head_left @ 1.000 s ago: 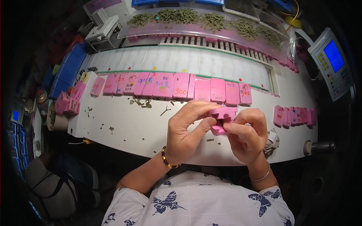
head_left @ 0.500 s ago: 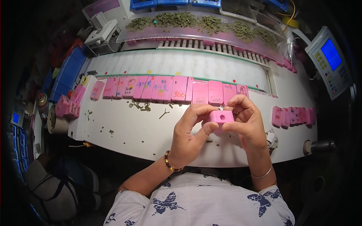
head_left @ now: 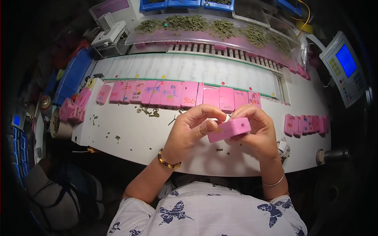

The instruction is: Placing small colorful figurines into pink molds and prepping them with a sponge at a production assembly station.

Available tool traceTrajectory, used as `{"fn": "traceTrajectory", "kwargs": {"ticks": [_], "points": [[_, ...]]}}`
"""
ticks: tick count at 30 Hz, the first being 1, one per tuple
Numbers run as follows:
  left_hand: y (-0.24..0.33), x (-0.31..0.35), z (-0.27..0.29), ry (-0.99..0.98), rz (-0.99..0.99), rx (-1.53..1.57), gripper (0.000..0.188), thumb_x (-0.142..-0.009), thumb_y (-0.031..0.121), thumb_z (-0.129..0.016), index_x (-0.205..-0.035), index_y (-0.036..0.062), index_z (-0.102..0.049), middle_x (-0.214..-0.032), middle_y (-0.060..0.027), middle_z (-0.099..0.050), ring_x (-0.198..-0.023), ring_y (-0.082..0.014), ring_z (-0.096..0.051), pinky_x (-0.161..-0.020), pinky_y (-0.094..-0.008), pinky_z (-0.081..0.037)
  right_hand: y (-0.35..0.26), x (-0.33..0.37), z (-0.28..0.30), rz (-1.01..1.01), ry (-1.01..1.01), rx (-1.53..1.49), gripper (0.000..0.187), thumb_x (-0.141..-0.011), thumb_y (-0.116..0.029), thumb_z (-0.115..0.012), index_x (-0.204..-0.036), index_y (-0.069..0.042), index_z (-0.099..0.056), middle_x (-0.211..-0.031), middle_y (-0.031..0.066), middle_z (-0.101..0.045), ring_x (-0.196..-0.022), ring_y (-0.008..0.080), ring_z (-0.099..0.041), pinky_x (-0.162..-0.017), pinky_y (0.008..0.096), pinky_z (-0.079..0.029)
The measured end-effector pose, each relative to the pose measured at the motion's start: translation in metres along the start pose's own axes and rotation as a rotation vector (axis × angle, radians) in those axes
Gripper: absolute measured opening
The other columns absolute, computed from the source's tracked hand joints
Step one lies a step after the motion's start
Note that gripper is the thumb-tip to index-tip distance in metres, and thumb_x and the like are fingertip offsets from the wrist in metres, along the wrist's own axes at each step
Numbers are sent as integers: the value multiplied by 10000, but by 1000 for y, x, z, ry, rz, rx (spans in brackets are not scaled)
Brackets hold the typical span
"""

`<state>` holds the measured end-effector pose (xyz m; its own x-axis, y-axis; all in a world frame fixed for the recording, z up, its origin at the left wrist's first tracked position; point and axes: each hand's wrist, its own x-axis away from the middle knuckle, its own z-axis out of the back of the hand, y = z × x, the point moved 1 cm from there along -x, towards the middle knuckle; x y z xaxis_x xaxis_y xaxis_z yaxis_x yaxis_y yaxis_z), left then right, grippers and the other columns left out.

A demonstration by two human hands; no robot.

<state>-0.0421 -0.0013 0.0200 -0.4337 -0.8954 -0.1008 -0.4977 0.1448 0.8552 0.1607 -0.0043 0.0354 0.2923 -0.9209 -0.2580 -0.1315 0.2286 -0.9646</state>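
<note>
Above the near part of the table, a pink foam-like block [head_left: 230, 129] is held tilted, its end with a small round hole facing up and to the right. My right hand [head_left: 258, 131] grips it, thumb under the near side and fingers along the far side. My left hand [head_left: 189, 131] is closed at its left end, thumb at the corner and forefinger curled just beyond; part of that contact is hidden. Behind my hands stands a row of pink blocks [head_left: 191, 94], some with handwritten marks.
A conveyor belt [head_left: 157, 67] with green edges runs beyond the row, then metal rollers [head_left: 220, 51] and a clear tray [head_left: 189, 37] with piles of cut green stems. More pink blocks [head_left: 305, 124] stand at the right, near a control panel [head_left: 342, 65]. Green scraps [head_left: 149, 112] lie on the white table.
The pink block has turned and tilted, showing its long side and swinging its holed end to the right. My left hand has shifted left; coloured dots on the belt have moved left.
</note>
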Motion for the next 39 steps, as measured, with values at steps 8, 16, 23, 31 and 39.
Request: {"fn": "traceTrajectory", "kwargs": {"ticks": [8,16,23,31,39], "points": [[16,-6,-2,-136,151,-12,381,-791,12,-781,-1121,1,-593,-1132,-65,-613,-1040,-139,-602,-905,-309,-532,-6,-8,1,24,-54,-158,460,-692,54,-781,-1116,-26,-622,-1087,77,-630,-995,156,-595,-880,306,-482],[33,-64,88,472,-167,-1193,331,-727,189,-811,-933,36,-600,-969,-67,-613,-826,-160,-616,-727,-297,-503,-9,2,27,-21,287,414,566,-766,-9,-749,-1296,-31,-551,-1223,89,-583,-1065,156,-544,-868,288,-482],[47,-94,188,808,-297,-1734,373,-715,285,-809,-916,35,-618,-997,-134,-622,-930,-320,-607,-845,-407,-495,-17,17,73,-87,328,797,528,-745,-24,-743,-1248,-79,-592,-1204,50,-591,-1070,177,-545,-843,294,-432],[92,-84,246,922,-172,-1522,478,-886,479,-624,-953,11,-702,-1068,-224,-636,-1018,-367,-595,-875,-439,-479,-22,8,94,-186,54,896,525,-733,-49,-738,-1231,-70,-574,-1235,81,-555,-1086,198,-525,-848,310,-443],[98,-43,186,793,-553,-1183,250,-982,212,-569,-988,-10,-684,-995,-90,-668,-934,-144,-594,-809,-277,-462,15,-17,111,-50,-163,1016,705,-659,-45,-778,-1298,-23,-481,-1289,148,-514,-1172,325,-506,-1011,391,-417]]}}
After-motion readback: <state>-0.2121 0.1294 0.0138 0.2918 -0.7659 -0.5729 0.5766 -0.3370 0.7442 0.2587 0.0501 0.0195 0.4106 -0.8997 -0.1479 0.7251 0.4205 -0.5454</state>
